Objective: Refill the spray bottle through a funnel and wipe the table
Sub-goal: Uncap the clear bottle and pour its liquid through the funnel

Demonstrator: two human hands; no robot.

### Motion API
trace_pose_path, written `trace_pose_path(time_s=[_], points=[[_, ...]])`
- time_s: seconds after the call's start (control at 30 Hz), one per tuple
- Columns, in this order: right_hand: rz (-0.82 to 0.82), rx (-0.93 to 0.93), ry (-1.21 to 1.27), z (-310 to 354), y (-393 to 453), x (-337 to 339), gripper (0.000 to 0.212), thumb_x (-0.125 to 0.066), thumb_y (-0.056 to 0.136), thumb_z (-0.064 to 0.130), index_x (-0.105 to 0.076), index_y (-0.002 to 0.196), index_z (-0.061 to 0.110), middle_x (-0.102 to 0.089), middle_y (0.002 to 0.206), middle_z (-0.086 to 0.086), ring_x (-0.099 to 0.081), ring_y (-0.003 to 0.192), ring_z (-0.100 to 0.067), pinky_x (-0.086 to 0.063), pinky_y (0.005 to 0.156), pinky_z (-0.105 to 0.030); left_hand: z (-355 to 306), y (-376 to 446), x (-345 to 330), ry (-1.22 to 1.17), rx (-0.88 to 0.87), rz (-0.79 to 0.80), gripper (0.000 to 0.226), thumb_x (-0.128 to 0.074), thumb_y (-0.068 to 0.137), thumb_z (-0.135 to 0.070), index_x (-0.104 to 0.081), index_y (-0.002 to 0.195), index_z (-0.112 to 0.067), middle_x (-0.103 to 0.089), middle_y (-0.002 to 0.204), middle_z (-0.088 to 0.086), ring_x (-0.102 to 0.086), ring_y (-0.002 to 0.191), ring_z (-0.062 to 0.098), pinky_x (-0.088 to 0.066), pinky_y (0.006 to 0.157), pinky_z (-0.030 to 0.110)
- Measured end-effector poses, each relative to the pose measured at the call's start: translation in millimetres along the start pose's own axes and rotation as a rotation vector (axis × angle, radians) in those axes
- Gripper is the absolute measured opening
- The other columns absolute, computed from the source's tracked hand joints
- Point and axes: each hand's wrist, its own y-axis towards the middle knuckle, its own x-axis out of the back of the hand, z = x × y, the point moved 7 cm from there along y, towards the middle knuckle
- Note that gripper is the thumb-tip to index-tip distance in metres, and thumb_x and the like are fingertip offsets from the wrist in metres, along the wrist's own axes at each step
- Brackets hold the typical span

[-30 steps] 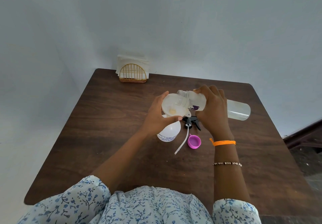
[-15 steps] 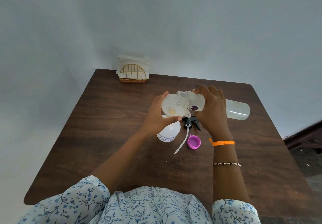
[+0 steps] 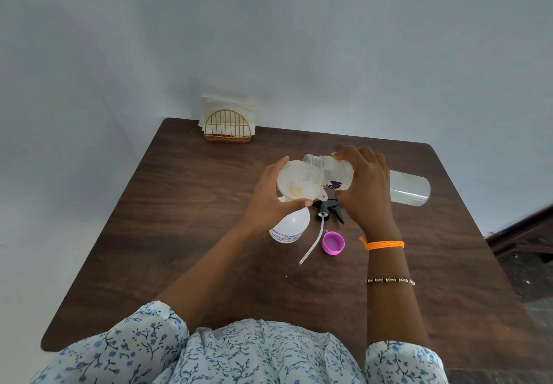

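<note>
Napkin holder (image 3: pixel 227 128): gold wire arch with white napkins, at the table's far left edge against the wall.
Table (image 3: pixel 185 219): dark wood, square with rounded corners.
Left hand (image 3: pixel 270 196): fingers and thumb curl round the rim of the funnel, gripping it.
Spray bottle (image 3: pixel 288 225): white, standing upright just below the left hand, head removed, small printed label near its base.
Funnel (image 3: pixel 296 184): white, seated in the spray bottle's neck; something pale yellowish lies at its bottom.
Spray head (image 3: pixel 327 211): black trigger lying on the table just right of the spray bottle, its clear dip tube trailing toward the person.
Purple cap (image 3: pixel 332 243): lies open side up, near the tube's end.
Refill bottle (image 3: pixel 335 174): translucent, tipped nearly flat, open mouth over the funnel.
Right hand (image 3: pixel 366 187): fingers wrap the refill bottle's middle, gripping it; orange thread and a bead bracelet on the wrist.
</note>
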Motion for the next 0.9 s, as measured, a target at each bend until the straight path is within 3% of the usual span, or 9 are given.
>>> trace_pose_path(time_s=[0.43, 0.6, 0.77, 0.9], points=[[-0.013, -0.005, 0.002, -1.4, -0.2, 0.7, 0.045, -0.079, 0.061, 0.008, -0.060, 0.101, 0.014, -0.056, 0.099, -0.009, -0.037, 0.089, -0.018, -0.033, 0.074, -0.030, -0.8, 0.3, -0.3, -0.003, -0.001, 0.005, 0.090, -0.079, 0.071, -0.030, -0.025, 0.142, -0.028, -0.029, 0.147, -0.004, -0.030, 0.119, 0.002, -0.030, 0.073, 0.000], [-0.023, 0.003, 0.016, -1.1, 0.3, 0.4, 0.042, -0.078, 0.061, 0.008, -0.061, 0.100, 0.013, -0.056, 0.096, -0.010, -0.035, 0.086, -0.018, -0.031, 0.073, -0.031, -1.6, -0.2, 0.1, -0.012, -0.003, 0.003, 0.090, -0.079, 0.070, -0.028, -0.025, 0.142, -0.026, -0.029, 0.146, -0.003, -0.031, 0.119, 0.003, -0.034, 0.080, 0.006], [-0.033, 0.000, -0.001, -2.8, 0.3, -0.1, 0.044, -0.078, 0.061, 0.004, -0.060, 0.100, 0.014, -0.056, 0.097, -0.009, -0.035, 0.088, -0.016, -0.033, 0.073, -0.031, -2.1, -0.6, 0.5, 0.004, -0.004, -0.001, 0.090, -0.079, 0.071, -0.029, -0.025, 0.142, -0.027, -0.029, 0.146, -0.004, -0.030, 0.118, 0.002, -0.030, 0.070, -0.001], [-0.011, 0.005, -0.008, -1.2, 0.4, -0.1, 0.046, -0.079, 0.061, 0.007, -0.060, 0.102, 0.013, -0.056, 0.099, -0.010, -0.038, 0.089, -0.019, -0.032, 0.074, -0.030, -2.7, -0.8, 0.4, -0.006, -0.005, -0.001, 0.090, -0.079, 0.071, -0.029, -0.025, 0.142, -0.027, -0.029, 0.147, -0.004, -0.031, 0.121, 0.004, -0.033, 0.080, 0.005]])
